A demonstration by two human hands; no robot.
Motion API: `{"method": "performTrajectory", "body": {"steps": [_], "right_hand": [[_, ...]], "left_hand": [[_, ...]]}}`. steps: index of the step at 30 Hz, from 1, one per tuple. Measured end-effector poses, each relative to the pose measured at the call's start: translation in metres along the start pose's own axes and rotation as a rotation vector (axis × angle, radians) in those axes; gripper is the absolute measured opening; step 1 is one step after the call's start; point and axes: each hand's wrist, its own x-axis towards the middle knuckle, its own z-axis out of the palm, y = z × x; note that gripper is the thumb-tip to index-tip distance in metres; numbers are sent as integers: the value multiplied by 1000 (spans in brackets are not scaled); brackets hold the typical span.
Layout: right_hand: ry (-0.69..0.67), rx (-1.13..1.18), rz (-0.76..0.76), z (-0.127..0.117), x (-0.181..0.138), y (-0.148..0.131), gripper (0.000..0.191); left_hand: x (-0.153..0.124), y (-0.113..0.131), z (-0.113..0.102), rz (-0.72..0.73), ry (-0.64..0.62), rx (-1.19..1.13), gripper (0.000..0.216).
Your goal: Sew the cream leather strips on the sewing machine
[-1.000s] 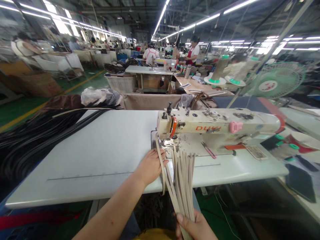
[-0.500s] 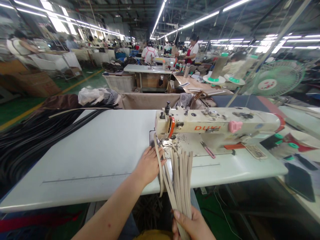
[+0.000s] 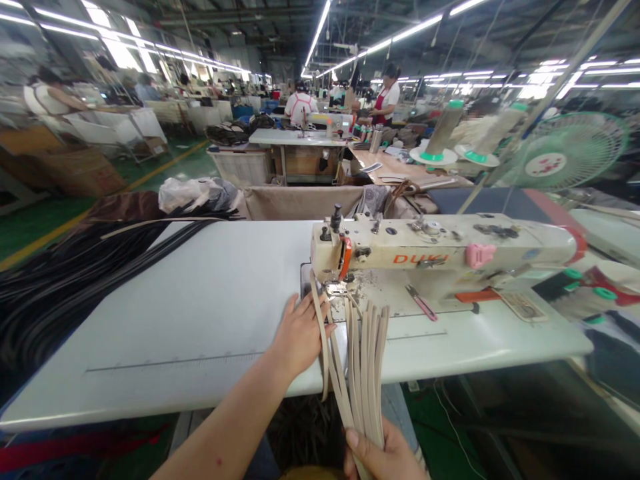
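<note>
My left hand point(image 3: 300, 333) lies flat on the white sewing table beside the needle area, fingers stretched out and a little apart. One beige strap point(image 3: 321, 327) runs across its fingers and hangs over the table's front edge. Its thumb side touches another strap that leads toward the presser foot point(image 3: 337, 288); the fingertips are partly hidden. Below the table edge, my right hand point(image 3: 383, 450) is closed round a bundle of beige straps point(image 3: 367, 373), thumb on top. The bundle's free ends fan out on the table in front of the sewing machine point(image 3: 425, 250).
Pink-handled thread snips point(image 3: 423, 303) lie under the machine arm. Long black straps point(image 3: 90, 273) heap over the table's left end. Thread cones point(image 3: 445, 130) and a green fan point(image 3: 560, 157) stand at the right. Other people work at tables farther back.
The whole view has shifted slightly. Both hands keep nearly the same place and hold, and the straps lie almost as before.
</note>
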Motion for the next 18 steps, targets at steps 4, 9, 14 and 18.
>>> {"method": "performTrajectory", "body": {"steps": [4,9,14,18], "right_hand": [[15,24,12,1,3,2,56],[9,29,4,2,2,0,54],[14,9,-10,-1,8,4,56],[-1,-4,-22,-5,22,16,66]], "left_hand": [[1,0,1,-10,-10,-3,39],[1,0,0,-13,-2,-11,39],[0,-1,2,-5,5,-11,39],[0,-4,6,4,23,-6,39]]}}
